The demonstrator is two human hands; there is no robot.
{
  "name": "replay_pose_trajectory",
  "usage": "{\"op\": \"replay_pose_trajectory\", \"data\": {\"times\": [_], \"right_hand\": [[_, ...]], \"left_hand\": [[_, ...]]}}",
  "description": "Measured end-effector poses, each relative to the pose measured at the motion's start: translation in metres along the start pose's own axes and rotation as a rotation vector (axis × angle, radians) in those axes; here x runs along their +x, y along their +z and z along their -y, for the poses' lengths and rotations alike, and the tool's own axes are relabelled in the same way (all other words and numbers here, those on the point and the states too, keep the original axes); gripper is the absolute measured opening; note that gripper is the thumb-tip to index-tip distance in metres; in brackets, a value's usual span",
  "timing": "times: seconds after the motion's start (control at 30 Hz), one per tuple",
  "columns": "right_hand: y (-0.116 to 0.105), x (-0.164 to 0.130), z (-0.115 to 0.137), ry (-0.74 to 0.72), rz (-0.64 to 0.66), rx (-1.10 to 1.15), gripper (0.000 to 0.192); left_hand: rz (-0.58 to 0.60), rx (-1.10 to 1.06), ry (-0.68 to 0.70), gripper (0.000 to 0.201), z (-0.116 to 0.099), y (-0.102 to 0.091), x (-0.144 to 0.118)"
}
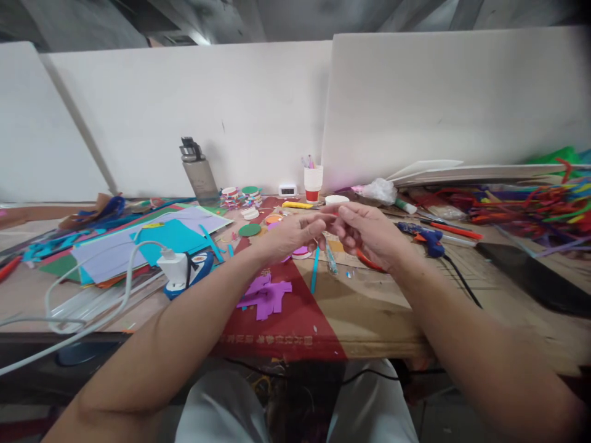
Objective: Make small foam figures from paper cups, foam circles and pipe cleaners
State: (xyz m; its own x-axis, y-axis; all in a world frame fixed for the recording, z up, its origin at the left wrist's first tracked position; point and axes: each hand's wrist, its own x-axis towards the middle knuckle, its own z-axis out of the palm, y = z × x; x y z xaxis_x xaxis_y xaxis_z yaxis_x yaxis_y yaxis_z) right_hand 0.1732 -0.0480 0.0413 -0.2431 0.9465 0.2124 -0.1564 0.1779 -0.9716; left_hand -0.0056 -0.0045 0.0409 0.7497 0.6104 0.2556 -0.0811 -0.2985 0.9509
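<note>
two bare hands met above the middle of a cluttered table [383, 335], seen from the wearer's own head. the left hand [295, 235] was half curled, its thumb and fingers drawn narrow and turned toward the other hand. the right hand [364, 229] was also narrow, thumb and forefinger brought together, with its fingertips close to the left ones. whether anything small was pinched between them could not be told; blur and the fingers hid it.

the pink and white round piece [301, 252] lay just below the left hand, partly covered by it. a white round piece [337, 200] showed just beyond the right hand's fingers. nearer the wearer than the left hand lay a purple paper cutout [266, 296]; a thin blue strip [314, 271] lay below the gap between the hands. an orange-red curved handle [369, 261] showed just under the right hand.

well to the right of the right hand lay a blue glue gun [431, 241]. beyond the hands stood a paper cup [313, 183] of pens and, farther left, a grey bottle [199, 175]. left of the left hand were coloured paper sheets [170, 240] and a white plug [173, 267].
</note>
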Motion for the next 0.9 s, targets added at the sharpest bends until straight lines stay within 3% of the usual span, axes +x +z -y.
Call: {"op": "replay_pose_trajectory", "data": {"times": [0.1, 0.23, 0.47, 0.53, 0.63, 0.8, 0.9], "right_hand": [[-0.001, 0.001, -0.001, 0.061, 0.061, 0.031, 0.049], [0.004, 0.001, -0.006, 0.12, 0.173, 0.027, 0.062], [0.005, 0.002, -0.008, 0.072, 0.251, 0.048, 0.054], [0.001, 0.002, -0.004, 0.057, 0.156, 0.041, 0.047], [-0.006, 0.003, 0.001, 0.001, -0.116, -0.05, 0.033], [-0.019, 0.005, 0.003, -0.423, -0.562, -0.442, 0.017], [-0.017, 0.004, -0.001, -0.585, -0.65, -0.772, 0.021]], "left_hand": [[-0.009, 0.054, -0.027, 0.033, 0.002, 0.005, 0.0], [-0.177, 0.026, -0.048, 0.032, 0.012, 0.007, 0.001], [-0.412, 0.009, 0.071, 0.018, 0.022, 0.002, 0.006], [-0.48, -0.034, 0.095, 0.016, 0.019, -0.002, 0.006], [-0.535, -0.184, 0.07, 0.018, 0.014, -0.009, 0.006], [-0.594, -0.388, -0.055, 0.013, 0.01, -0.013, 0.005], [-0.564, -0.452, -0.086, 0.014, 0.011, -0.011, 0.006]]}}
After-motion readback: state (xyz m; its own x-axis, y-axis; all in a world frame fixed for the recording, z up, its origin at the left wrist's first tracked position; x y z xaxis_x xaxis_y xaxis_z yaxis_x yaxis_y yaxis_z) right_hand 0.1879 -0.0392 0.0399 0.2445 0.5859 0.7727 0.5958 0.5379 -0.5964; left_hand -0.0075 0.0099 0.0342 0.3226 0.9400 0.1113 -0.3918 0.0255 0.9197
